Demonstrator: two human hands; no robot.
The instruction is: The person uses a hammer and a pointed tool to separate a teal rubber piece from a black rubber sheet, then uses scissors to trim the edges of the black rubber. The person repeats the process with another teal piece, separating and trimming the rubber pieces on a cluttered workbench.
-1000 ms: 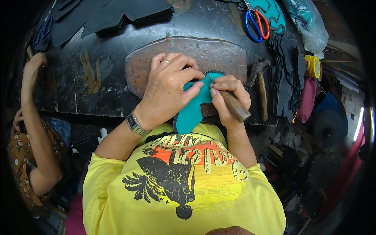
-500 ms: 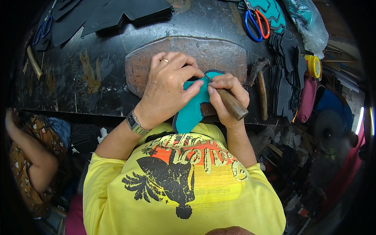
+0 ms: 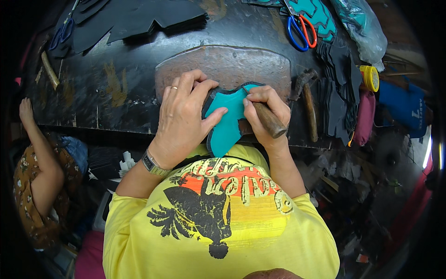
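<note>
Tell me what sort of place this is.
Probably a small leather or shoe workshop: stacked, cut black sheets and a hammer lie on the dark bench, and the right hand holds a wooden-handled tool at a teal piece.

Centre frame, the cut piece (image 3: 227,118) lies partly over the board (image 3: 232,56)! Just right of that board, a hammer (image 3: 310,111); farther right, stacked cutouts (image 3: 338,90). Upper right, scissors (image 3: 289,30) beside a second pile (image 3: 321,19); upper left, sheets (image 3: 139,21) heaped on the table (image 3: 134,56).

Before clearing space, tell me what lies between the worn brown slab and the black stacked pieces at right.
A wooden-handled hammer, shown in the head view.
</note>
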